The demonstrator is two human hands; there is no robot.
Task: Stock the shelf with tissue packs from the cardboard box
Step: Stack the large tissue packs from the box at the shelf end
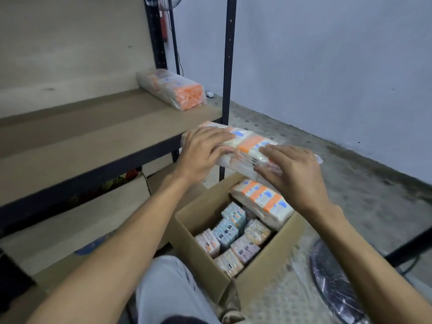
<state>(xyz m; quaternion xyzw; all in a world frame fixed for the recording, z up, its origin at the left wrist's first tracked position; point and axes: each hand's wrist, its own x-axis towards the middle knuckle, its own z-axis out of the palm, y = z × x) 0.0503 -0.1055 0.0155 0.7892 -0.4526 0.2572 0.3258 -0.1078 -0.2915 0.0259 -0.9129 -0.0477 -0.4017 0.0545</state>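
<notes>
Film-wrapped tissue pack [250,142] held above the cardboard box [203,246], near the shelf [93,127] edge, left hand [205,152] and right hand [295,176] clasping opposite ends; judged light, soft, slippery, so best supported at both ends.

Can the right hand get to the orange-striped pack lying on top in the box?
Probably, once free: the top pack lies uncovered in the box just below the right hand, but that hand and the left hand hold the lifted pack.
</notes>
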